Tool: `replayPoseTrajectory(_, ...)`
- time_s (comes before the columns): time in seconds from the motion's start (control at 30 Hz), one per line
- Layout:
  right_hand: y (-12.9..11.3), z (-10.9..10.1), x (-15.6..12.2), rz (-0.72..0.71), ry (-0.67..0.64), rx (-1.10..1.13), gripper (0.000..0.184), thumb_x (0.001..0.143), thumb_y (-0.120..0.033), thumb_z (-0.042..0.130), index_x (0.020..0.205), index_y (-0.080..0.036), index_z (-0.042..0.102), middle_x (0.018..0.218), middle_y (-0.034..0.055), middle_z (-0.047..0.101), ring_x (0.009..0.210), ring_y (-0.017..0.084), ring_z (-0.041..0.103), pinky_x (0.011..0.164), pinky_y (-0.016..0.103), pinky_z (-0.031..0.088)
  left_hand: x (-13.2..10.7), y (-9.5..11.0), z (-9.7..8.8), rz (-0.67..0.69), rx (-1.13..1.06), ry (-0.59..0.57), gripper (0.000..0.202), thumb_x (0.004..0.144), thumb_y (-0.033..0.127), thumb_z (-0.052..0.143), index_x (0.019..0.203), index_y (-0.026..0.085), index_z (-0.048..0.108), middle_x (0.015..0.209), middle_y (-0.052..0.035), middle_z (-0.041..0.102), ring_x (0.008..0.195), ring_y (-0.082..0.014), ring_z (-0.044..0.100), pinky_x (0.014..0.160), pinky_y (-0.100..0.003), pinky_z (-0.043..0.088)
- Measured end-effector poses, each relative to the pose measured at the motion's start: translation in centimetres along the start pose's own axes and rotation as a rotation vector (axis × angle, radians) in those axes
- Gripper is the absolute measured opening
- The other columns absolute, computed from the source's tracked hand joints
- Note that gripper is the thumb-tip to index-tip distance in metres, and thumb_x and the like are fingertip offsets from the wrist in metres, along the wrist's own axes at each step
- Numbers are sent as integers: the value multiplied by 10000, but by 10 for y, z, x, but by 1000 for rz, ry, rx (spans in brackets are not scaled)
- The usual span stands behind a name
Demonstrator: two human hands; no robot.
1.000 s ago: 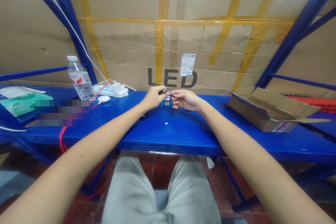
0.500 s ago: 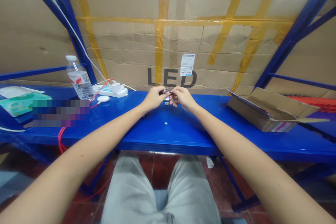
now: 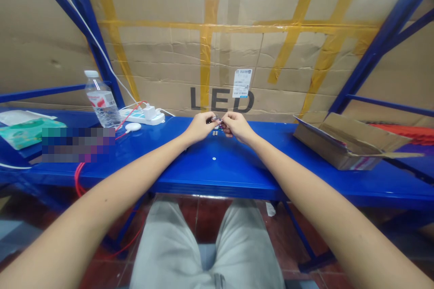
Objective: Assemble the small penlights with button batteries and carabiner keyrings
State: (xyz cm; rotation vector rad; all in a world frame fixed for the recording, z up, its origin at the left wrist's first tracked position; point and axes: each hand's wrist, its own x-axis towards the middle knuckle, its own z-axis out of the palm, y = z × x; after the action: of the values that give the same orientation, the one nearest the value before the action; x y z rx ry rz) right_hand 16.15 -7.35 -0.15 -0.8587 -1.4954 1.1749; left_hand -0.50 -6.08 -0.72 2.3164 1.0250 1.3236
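My left hand [image 3: 201, 126] and my right hand [image 3: 237, 126] meet fingertip to fingertip over the far middle of the blue table [image 3: 217, 172]. Between them is a small, shiny, dark metallic piece [image 3: 218, 120], too small and covered to name. The left thumb and fingers pinch it from one side. On the other side the right fingers are curled closed at it. Just below the fingertips, a few tiny shiny metal pieces [image 3: 215, 133] lie on the tabletop, partly hidden by the hands.
At left stand a water bottle [image 3: 101, 104], a white power strip [image 3: 149, 116] with cables, a round white charger [image 3: 133, 127] and a green packet [image 3: 30, 133]. An open cardboard box [image 3: 352, 144] sits at right. A large cardboard panel [image 3: 162, 63] closes off the back.
The fingers of my right hand have curled in closer around the small piece. My left hand stays almost in place.
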Motion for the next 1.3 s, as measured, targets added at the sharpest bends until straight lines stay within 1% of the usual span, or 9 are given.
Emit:
replayPoseTrajectory(0.1, 1, -1, 1, -14, 8, -37, 178, 743, -151, 566, 674, -219, 416, 503, -63, 438, 396, 67, 334, 345, 188, 265, 1, -2, 0, 0, -59, -9, 179, 815, 332, 634, 824, 186, 531, 714, 27, 531, 689, -137, 484, 659, -277, 373)
replayPoseTrajectory(0.23, 4, -5, 4, -84, 42, -190, 167, 763, -157, 544, 675, -231, 422, 467, -70, 400, 394, 89, 345, 373, 215, 294, 2, -5, -4, -16, -47, -58, 154, 885, 280, 543, 1009, 204, 492, 729, 29, 543, 670, -144, 508, 658, -286, 384)
replayPoseTrajectory(0.37, 6, -11, 6, -203, 92, -422, 158, 787, -165, 521, 673, -232, 435, 489, -48, 436, 461, 121, 408, 458, 243, 324, 1, -3, -9, 56, 80, -100, 86, 913, 272, 509, 968, 205, 512, 807, -4, 604, 724, -158, 547, 693, -298, 399)
replayPoseTrajectory(0.57, 3, -14, 4, -424, 146, -811, 190, 831, -166, 494, 674, -227, 405, 600, -11, 486, 610, 154, 424, 587, 280, 289, -3, 6, -9, 109, 192, -111, 97, 907, 251, 518, 928, 193, 592, 739, -8, 638, 666, -158, 551, 655, -288, 385)
replayPoseTrajectory(0.83, -1, -12, 0, -536, 68, -968, 261, 882, -155, 445, 704, -251, 280, 610, -1, 434, 579, 169, 385, 608, 306, 255, -4, 11, -8, 100, 346, -65, 139, 906, 274, 532, 893, 195, 646, 765, -54, 680, 701, -204, 603, 672, -306, 407)
replayPoseTrajectory(1.0, -2, -11, 0, -501, 111, -851, 236, 873, -165, 483, 685, -241, 363, 612, 6, 475, 624, 177, 459, 621, 290, 337, -4, 8, -8, 82, 377, -39, 146, 914, 281, 530, 949, 204, 649, 893, -86, 720, 825, -247, 651, 738, -338, 448)
replayPoseTrajectory(1.07, -2, -12, 1, -406, 118, -662, 198, 890, -195, 484, 705, -235, 424, 597, -2, 497, 595, 167, 479, 575, 274, 369, -3, 6, -10, 79, 320, -24, 159, 922, 290, 528, 983, 208, 651, 956, -78, 729, 864, -237, 654, 778, -343, 460)
replayPoseTrajectory(1.17, -3, -15, 4, -182, 45, -340, 143, 912, -242, 487, 770, -229, 486, 566, -21, 511, 484, 145, 485, 451, 255, 381, -1, 2, -11, 84, 190, -22, 171, 923, 284, 532, 1000, 199, 659, 991, -65, 732, 883, -212, 649, 820, -338, 471)
replayPoseTrajectory(1.3, -1, -20, 7, -28, -26, -152, 106, 891, -281, 583, 831, -212, 530, 605, -4, 577, 499, 153, 577, 409, 255, 456, 0, -3, -11, 79, 95, -22, 177, 884, 274, 576, 1023, 187, 643, 1001, -58, 719, 905, -199, 641, 843, -332, 472)
